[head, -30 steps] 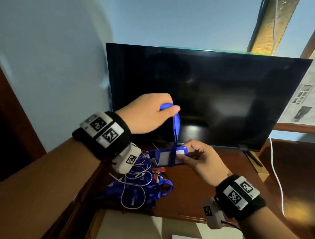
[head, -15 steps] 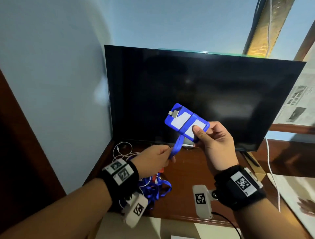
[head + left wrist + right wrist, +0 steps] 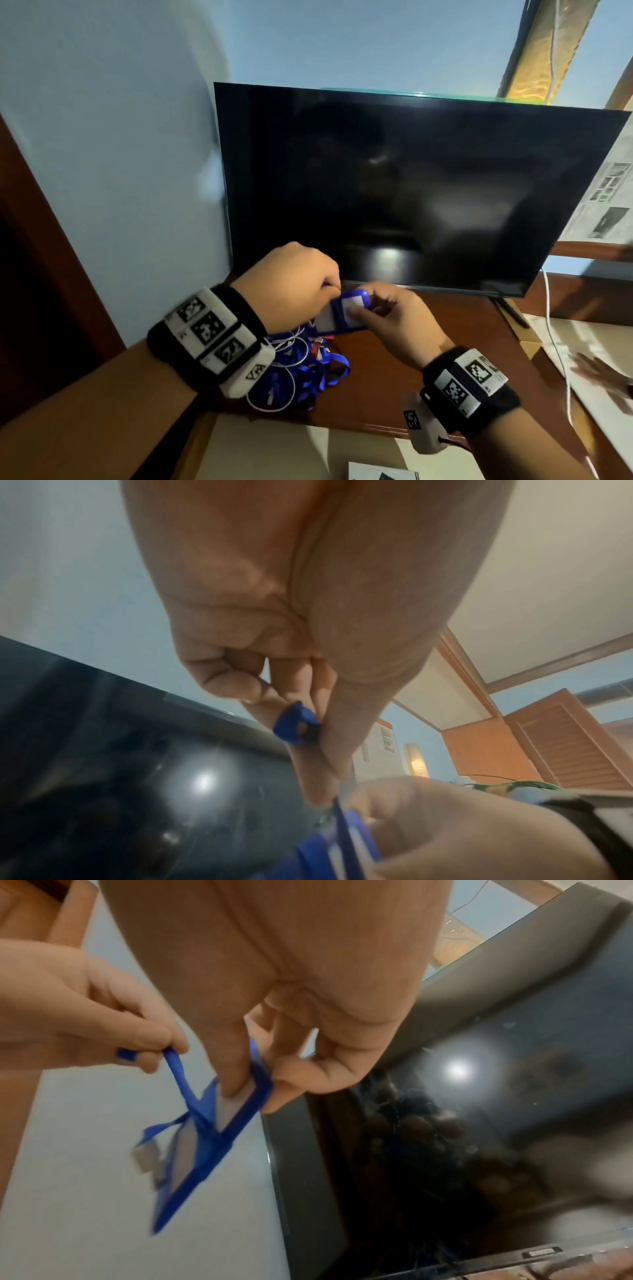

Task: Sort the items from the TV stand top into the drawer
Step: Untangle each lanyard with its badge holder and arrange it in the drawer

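Observation:
A blue badge holder [image 3: 342, 313] with white card windows hovers above the brown TV stand top [image 3: 394, 383], just in front of the TV. My right hand [image 3: 363, 310] pinches its right end between thumb and fingers; the right wrist view shows the badge holder [image 3: 219, 1129] edge-on. My left hand [image 3: 329, 291] pinches the blue lanyard strap [image 3: 296, 726] attached to it, wound round the holder. Below lies a tangle of blue lanyards [image 3: 308, 370] and white cables [image 3: 274, 387].
A black TV [image 3: 411, 188] fills the back of the stand. A white cable [image 3: 555, 342] hangs at the right beside papers [image 3: 599, 359]. Below the stand's front edge a pale surface [image 3: 291, 448] shows. A light blue wall [image 3: 120, 154] stands to the left.
Both hands came down from chest height to just above the stand. My left hand rose from below to the holder's left end, and the strap now lies wound across the holder.

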Available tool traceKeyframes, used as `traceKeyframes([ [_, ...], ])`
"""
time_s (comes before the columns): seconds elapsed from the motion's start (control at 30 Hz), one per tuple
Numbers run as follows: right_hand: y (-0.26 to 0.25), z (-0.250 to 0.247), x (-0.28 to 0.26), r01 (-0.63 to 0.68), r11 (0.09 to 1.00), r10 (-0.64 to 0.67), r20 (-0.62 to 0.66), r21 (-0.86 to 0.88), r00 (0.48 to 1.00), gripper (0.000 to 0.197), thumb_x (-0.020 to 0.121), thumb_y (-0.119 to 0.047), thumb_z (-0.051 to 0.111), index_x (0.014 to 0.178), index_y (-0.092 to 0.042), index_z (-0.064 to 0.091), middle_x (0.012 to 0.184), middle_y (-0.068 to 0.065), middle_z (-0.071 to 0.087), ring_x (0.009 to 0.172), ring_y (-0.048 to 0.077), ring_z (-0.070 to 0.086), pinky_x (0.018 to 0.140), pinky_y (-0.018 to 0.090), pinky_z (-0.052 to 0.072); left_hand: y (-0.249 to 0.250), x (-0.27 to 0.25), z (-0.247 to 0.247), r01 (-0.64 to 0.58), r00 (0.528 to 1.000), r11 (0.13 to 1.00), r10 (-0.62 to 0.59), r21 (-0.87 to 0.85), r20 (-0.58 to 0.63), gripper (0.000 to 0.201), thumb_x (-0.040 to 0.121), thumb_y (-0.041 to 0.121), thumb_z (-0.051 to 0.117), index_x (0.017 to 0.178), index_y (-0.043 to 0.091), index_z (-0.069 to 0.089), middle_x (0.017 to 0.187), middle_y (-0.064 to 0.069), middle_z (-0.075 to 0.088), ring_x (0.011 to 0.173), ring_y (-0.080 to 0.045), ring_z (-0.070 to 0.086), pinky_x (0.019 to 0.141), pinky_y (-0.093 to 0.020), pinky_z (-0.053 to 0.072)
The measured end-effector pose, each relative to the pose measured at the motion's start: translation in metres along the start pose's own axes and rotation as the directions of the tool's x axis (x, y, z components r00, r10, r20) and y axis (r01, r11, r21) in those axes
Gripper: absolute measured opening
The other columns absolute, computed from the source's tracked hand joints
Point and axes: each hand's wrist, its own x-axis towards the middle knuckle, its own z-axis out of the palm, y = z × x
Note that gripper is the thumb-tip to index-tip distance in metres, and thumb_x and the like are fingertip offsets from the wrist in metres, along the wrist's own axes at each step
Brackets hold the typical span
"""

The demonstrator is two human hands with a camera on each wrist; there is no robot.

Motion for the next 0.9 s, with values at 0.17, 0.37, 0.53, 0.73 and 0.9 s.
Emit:
traceKeyframes([
  [0.17, -0.023, -0.003, -0.004, -0.006, 0.978, -0.02, 0.123, 0.21, 0.992, 0.008, 0.093, -0.012, 0.074, 0.099, -0.017, 0.073, 0.088, -0.008, 0.075, 0.078, 0.002, 0.07, 0.066, 0.017, 0.053, -0.041, 0.021, -0.007, 0.013, 0.986, 0.944, 0.043, -0.33, 0.163, 0.011, 0.091, 0.032, 0.076, 0.101, 0.027, 0.081, 0.094, 0.015, 0.077, 0.091, 0.005, 0.07, 0.085, -0.014, 0.053],
  [0.37, -0.025, -0.006, -0.007, -0.043, 0.866, 0.034, 0.027, 0.498, 0.999, 0.008, 0.088, -0.003, 0.074, 0.089, -0.003, 0.066, 0.071, 0.0, 0.071, 0.061, 0.009, 0.063, 0.053, 0.022, 0.049, -0.061, 0.015, 0.022, 0.165, 0.978, 0.694, -0.02, -0.701, 0.21, 0.019, 0.094, 0.028, 0.072, 0.109, 0.018, 0.077, 0.105, 0.002, 0.078, 0.101, -0.014, 0.074, 0.088, -0.029, 0.06],
  [0.53, -0.022, 0.01, -0.011, -0.093, 0.769, 0.144, -0.03, 0.632, 0.989, 0.014, 0.086, -0.009, 0.073, 0.093, -0.003, 0.063, 0.081, 0.01, 0.075, 0.068, 0.014, 0.069, 0.059, 0.025, 0.054, -0.048, -0.003, 0.077, 0.262, 0.955, 0.139, -0.181, -0.955, 0.236, 0.034, 0.101, 0.0, 0.05, 0.088, 0.014, 0.078, 0.083, -0.007, 0.076, 0.078, -0.016, 0.073, 0.072, -0.027, 0.059],
  [0.73, 0.006, 0.069, -0.033, -0.272, 0.556, 0.397, 0.037, 0.786, 0.917, 0.02, 0.089, -0.017, 0.077, 0.103, -0.008, 0.066, 0.103, 0.024, 0.075, 0.087, 0.037, 0.07, 0.082, 0.056, 0.054, -0.046, -0.034, 0.152, 0.236, 0.904, -0.157, -0.327, -0.959, 0.276, 0.029, 0.1, 0.012, 0.061, 0.127, 0.004, 0.069, 0.126, -0.02, 0.069, 0.11, -0.035, 0.058, 0.09, -0.036, 0.046],
  [0.9, 0.021, 0.126, -0.053, -0.399, 0.406, 0.59, 0.097, 0.823, 0.801, 0.016, 0.088, -0.018, 0.074, 0.089, -0.012, 0.059, 0.081, 0.014, 0.071, 0.058, 0.018, 0.063, 0.051, 0.025, 0.05, -0.041, -0.073, 0.192, 0.283, 0.781, -0.424, -0.418, -0.86, 0.464, 0.031, 0.106, 0.008, 0.048, 0.132, 0.011, 0.063, 0.115, -0.008, 0.075, 0.092, -0.013, 0.07, 0.077, -0.022, 0.053],
])
